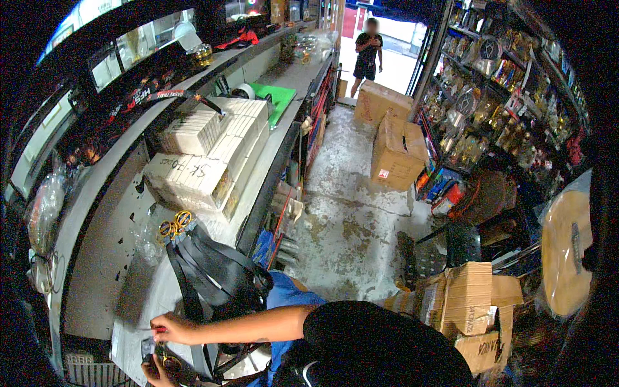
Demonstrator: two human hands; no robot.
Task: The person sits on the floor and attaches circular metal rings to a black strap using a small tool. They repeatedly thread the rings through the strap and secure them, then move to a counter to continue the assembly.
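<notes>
My right hand [174, 328] reaches left across the near end of the counter [132, 303]. Its fingers are pinched on a small red object [159, 329]. Just below, my left hand [157, 374] is curled beside a small dark piece with a clear or shiny part [148, 349], partly hidden. A gold round item [171, 362] shows next to that hand, too dim to name. Beyond my right forearm lies a heap of wide black straps or ribbons [209, 264], with gold ring-shaped pieces [175, 224] at the far end.
Stacked white boxes [193, 174] and a green sheet [274, 100] occupy the counter farther off. Cardboard boxes [396, 151] stand on the worn floor. More cartons [467, 303] are near my right side. Trophy shelves [490, 97] line the right wall. A person [369, 51] stands at the doorway.
</notes>
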